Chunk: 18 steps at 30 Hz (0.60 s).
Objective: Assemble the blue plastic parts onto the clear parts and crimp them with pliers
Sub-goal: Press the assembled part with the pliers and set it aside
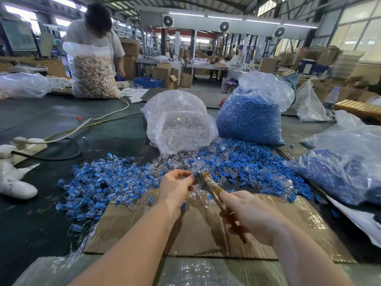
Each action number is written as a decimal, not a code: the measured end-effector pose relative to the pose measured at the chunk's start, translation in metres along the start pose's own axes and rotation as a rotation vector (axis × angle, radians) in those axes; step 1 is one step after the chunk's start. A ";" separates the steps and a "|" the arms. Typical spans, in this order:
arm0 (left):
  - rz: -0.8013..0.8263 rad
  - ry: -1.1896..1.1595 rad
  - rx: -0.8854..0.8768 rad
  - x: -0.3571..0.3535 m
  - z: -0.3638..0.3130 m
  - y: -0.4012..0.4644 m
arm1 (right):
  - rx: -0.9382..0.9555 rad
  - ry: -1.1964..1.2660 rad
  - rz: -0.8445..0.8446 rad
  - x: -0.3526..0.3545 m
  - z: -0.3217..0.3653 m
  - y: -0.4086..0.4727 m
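Observation:
My left hand (177,185) pinches a small clear-and-blue part (193,176) at its fingertips, held against the jaws of the pliers (214,189). My right hand (250,216) grips the pliers' taped handles, the jaws pointing up and left at the part. A pile of joined blue-and-clear pieces (99,182) lies to the left. Loose blue parts (257,168) mixed with clear ones spread to the right. Behind stand a bag of clear parts (179,122) and a bag of blue parts (249,120).
Flattened cardboard (198,230) lies under my hands on the dark table (41,219). A power strip with cables (26,144) sits at the left, another bag of blue parts (340,172) at the right. A person (97,36) stands behind a bag at the far left.

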<state>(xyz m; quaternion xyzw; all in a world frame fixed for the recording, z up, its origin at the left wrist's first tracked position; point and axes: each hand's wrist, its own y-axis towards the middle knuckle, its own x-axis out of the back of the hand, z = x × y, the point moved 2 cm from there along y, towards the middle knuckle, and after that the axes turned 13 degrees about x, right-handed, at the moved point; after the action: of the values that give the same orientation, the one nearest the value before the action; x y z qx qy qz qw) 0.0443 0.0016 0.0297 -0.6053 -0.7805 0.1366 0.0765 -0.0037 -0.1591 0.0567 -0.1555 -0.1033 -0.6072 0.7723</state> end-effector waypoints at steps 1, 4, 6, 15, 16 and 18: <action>-0.002 0.002 0.004 0.002 -0.001 0.000 | -0.005 0.012 0.022 -0.001 0.001 0.000; -0.018 0.012 0.017 0.007 -0.002 0.001 | -0.008 0.014 0.120 -0.001 0.002 0.000; -0.031 0.008 0.028 0.009 -0.003 0.001 | -0.027 -0.013 0.160 -0.001 0.001 0.000; -0.026 0.034 0.044 0.010 -0.009 0.000 | -0.029 -0.082 0.144 -0.001 0.000 0.004; -0.024 0.032 0.053 0.010 -0.009 0.000 | -0.030 -0.085 0.143 -0.002 0.001 0.004; -0.015 0.013 0.076 0.009 -0.007 0.000 | -0.032 -0.089 0.148 -0.002 0.002 0.004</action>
<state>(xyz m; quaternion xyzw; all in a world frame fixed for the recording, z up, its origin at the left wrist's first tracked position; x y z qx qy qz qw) 0.0440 0.0111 0.0362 -0.5969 -0.7788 0.1615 0.1055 -0.0005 -0.1559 0.0571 -0.2019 -0.1160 -0.5426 0.8071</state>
